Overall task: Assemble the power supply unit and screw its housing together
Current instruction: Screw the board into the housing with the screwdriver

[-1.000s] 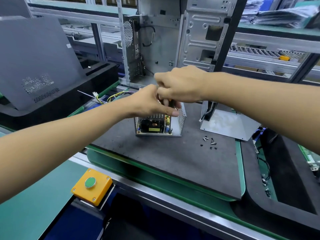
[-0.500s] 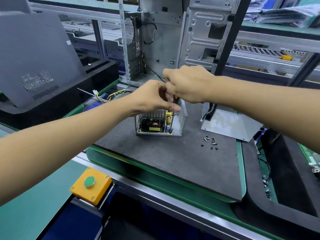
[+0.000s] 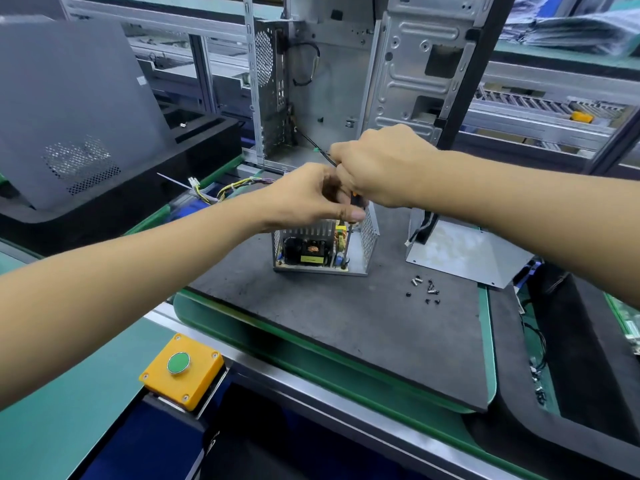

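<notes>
The open power supply unit [image 3: 322, 249] stands on the dark grey mat [image 3: 346, 323], its circuit board and perforated side wall showing. My right hand [image 3: 384, 164] grips a screwdriver [image 3: 355, 202] with a black and orange handle, held upright over the unit's top edge. My left hand [image 3: 311, 199] is right beside it, fingers curled, with the thumb against the screwdriver just above the unit. The tool's tip is hidden behind the housing. The silver housing cover [image 3: 460, 251] lies on the mat to the right. Several loose screws [image 3: 424, 289] lie in front of the cover.
An open computer case [image 3: 329, 81] stands upright behind the unit. A grey side panel [image 3: 69, 105] leans at the left on black foam. Yellow wires [image 3: 235, 187] trail left of the unit. A yellow box with a green button [image 3: 180, 367] sits at the near edge.
Both hands have stayed together over the unit, shifting slightly right and up. The screwdriver handle shows more below my right hand.
</notes>
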Tool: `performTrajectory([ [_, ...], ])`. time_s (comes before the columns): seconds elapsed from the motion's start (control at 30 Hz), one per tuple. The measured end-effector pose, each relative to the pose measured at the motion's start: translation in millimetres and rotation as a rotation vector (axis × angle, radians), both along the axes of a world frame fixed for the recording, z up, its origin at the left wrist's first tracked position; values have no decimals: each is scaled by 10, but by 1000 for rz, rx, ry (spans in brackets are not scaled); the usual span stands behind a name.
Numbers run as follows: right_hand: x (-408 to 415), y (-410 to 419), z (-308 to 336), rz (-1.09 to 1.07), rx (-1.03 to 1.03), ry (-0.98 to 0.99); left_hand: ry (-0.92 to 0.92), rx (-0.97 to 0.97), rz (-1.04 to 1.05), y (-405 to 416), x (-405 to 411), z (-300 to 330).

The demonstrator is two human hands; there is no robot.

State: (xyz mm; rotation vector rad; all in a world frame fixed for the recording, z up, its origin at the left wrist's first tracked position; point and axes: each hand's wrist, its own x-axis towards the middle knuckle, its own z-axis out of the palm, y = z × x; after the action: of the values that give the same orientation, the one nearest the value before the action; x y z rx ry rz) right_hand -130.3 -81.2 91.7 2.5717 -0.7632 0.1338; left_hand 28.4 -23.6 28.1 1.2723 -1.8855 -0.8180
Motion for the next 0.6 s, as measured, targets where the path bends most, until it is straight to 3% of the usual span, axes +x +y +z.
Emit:
performTrajectory([
  [0.13, 41, 64, 125, 209, 214, 26, -22, 20, -114, 31, 107, 35],
  [0.2, -2, 74, 170, 322, 218, 89, -42, 51, -155, 46, 112, 37],
  [0.33, -73, 35, 40, 220, 219, -33, -21, 90, -133, 18, 73, 67],
  [0.47, 24, 34, -26, 75, 39, -70, -107, -25, 16, 66, -29, 48],
  [0.6, 133, 46, 4, 143, 88, -47, -62, -23, 57, 108, -5, 73],
])
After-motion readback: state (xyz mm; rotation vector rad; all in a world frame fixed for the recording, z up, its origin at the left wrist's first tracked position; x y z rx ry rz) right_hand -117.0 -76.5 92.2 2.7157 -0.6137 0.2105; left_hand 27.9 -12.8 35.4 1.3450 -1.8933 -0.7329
